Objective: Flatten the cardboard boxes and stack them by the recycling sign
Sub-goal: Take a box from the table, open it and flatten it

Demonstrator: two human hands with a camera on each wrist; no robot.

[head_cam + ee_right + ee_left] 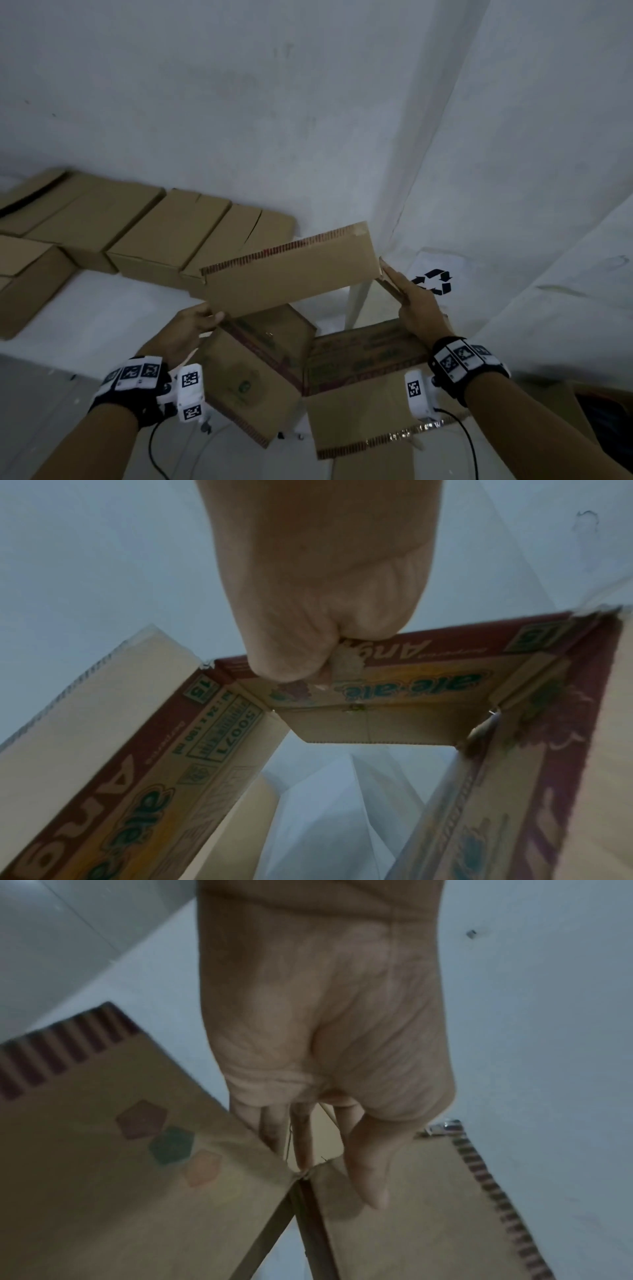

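I hold a printed cardboard box (294,274) in the air with both ends open and its flaps spread. My left hand (212,317) pinches its left corner: in the left wrist view the thumb (368,1164) lies on the outer flap (137,1177) and the fingers go behind. My right hand (404,294) grips the box's right wall; the right wrist view shows it clamped on the wall's edge (411,685) and looks through the hollow box. The black recycling sign (433,281) lies on the white sheet just beyond my right hand.
A row of unflattened brown boxes (164,233) lines the wall at the left. Two white walls meet in a corner (394,222) behind the held box. Another open box (599,411) sits at the lower right.
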